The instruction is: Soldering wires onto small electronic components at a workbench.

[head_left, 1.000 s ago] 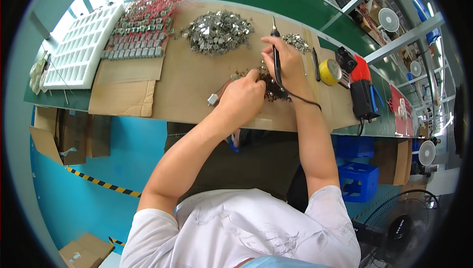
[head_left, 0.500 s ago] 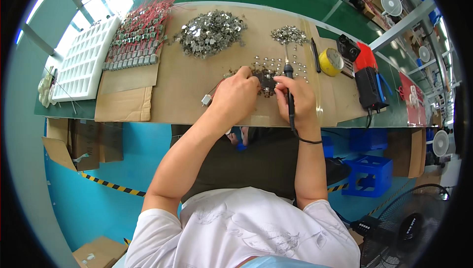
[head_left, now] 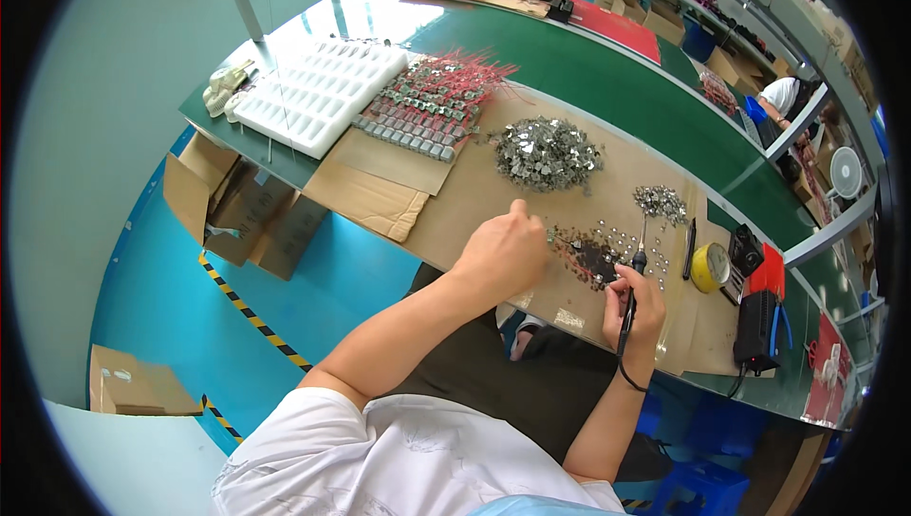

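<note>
My left hand [head_left: 508, 252] is closed, held over the cardboard sheet [head_left: 465, 189] left of a dark, scorched-looking patch [head_left: 598, 258]. Its fingertips point away from me, and whatever they pinch is hidden. In my right hand [head_left: 641, 305] is a soldering iron [head_left: 628, 312], gripped like a pen with its tip pointing away. The metal tip reaches toward a small pile of shiny metal pieces [head_left: 660, 203]. Several little metal bits are spread around the patch. Beyond my left hand rises a larger heap of flat silver pieces [head_left: 548, 154].
Rows of small metal-cased parts with red wires [head_left: 418, 118] lie beside a white compartment tray [head_left: 323, 89]. To the right are a black pen-like tool [head_left: 690, 248], a yellow roll [head_left: 710, 267] and a black box [head_left: 756, 331]. Open cartons [head_left: 242, 208] stand below the table.
The view has swung left. My left hand has drawn away from the dark patch toward the left. The small pale block with a red wire by that wrist no longer shows. The right hand keeps the soldering iron.
</note>
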The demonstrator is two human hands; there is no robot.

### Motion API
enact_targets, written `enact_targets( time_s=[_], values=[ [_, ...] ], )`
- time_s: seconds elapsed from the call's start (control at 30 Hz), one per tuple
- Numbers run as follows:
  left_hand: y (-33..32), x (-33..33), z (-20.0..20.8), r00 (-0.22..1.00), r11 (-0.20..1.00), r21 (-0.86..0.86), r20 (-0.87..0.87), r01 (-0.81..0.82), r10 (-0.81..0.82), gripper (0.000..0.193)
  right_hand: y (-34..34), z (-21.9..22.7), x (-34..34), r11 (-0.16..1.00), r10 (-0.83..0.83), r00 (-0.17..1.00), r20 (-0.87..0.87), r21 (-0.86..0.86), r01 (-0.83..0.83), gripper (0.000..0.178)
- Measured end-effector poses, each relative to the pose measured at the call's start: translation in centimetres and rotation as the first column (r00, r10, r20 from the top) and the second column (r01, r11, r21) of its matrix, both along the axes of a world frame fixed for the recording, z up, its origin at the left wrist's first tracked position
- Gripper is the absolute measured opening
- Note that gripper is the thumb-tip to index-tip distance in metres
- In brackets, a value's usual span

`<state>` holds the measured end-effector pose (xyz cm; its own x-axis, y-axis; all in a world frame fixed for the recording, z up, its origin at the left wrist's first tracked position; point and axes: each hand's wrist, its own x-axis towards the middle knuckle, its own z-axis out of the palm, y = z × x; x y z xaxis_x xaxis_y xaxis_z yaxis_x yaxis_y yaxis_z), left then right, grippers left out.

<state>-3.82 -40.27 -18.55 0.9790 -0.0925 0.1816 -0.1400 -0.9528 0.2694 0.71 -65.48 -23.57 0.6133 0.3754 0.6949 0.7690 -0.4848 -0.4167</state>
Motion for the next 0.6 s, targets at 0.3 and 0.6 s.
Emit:
enact_targets(
  time_s=[0.3,0.6],
  values=[
    [3.1,0.9,-2.1,0.989,0.988,-0.037,-0.012,-0.151,0.151,0.019,1.5,1.6,1.4,1.0,-0.029,1.0,-0.011,0.004,0.029,0.047],
    [9.3,1.8,4.5,0.951,0.942,-0.279,0.189,-0.186,0.244,0.02,-0.2,0.6,0.3,0.996,-0.066,0.998,0.005,-0.061,0.066,0.042]
  ],
)
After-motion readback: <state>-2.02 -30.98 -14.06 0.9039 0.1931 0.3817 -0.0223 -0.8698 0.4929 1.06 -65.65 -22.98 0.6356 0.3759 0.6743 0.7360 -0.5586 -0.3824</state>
